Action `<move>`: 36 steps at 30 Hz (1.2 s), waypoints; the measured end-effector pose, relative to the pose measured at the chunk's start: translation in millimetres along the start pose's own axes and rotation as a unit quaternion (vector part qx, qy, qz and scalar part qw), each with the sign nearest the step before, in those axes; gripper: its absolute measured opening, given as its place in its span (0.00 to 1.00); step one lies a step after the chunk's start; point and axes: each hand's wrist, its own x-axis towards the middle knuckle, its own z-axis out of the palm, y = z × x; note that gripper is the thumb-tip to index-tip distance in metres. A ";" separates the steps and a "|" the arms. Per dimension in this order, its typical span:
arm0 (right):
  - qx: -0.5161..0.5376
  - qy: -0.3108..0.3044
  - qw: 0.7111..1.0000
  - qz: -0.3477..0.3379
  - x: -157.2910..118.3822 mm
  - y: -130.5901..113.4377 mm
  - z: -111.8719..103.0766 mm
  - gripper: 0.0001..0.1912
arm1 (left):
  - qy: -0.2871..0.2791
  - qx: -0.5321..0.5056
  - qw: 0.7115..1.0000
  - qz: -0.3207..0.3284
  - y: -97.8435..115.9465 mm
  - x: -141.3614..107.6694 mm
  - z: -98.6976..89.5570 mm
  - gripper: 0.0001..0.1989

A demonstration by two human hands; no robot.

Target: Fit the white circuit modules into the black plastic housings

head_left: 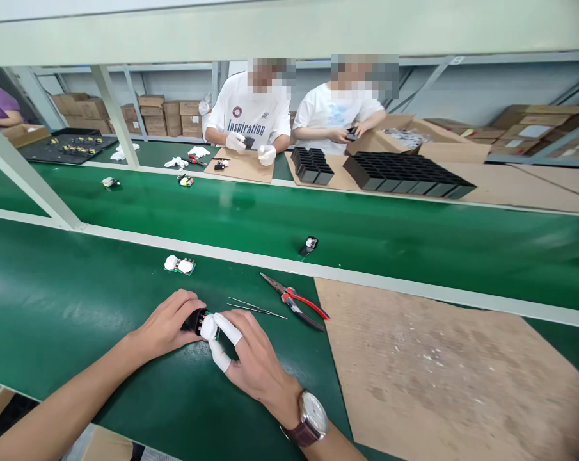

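Over the green bench, my left hand is wrapped round a small black case. White finger covers sit on the thumb and a finger of my right hand, which pinches a circuit board with a round white lump at the mouth of the case. How deep the board sits in the case is hidden. Beyond my hands lies another board with two white lumps. Tweezers and red-and-black pliers rest to the right of it.
Stained cardboard covers the bench at right. Behind a pale rail, a green belt carries a few small units. Two people in white shirts sit across it, beside rows of black cases. A slanted metal post stands at left.
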 end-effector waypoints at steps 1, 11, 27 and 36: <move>-0.001 -0.002 1.000 0.001 0.1 -0.4 -0.1 0.34 | 0.001 0.002 1.000 0.002 -0.1 -0.3 0.2 0.21; -0.029 -0.016 0.999 0.008 3.5 -3.4 -0.7 0.29 | -0.010 0.017 1.000 0.017 1.3 -0.2 -0.2 0.23; 0.014 -0.008 1.000 -0.004 -1.7 1.9 3.7 0.16 | -0.042 -0.142 0.989 -0.028 5.3 -2.8 10.5 0.23; -0.001 -0.047 0.999 0.024 3.8 -0.5 3.4 0.09 | -0.055 -0.201 0.975 -0.077 10.3 0.9 10.4 0.22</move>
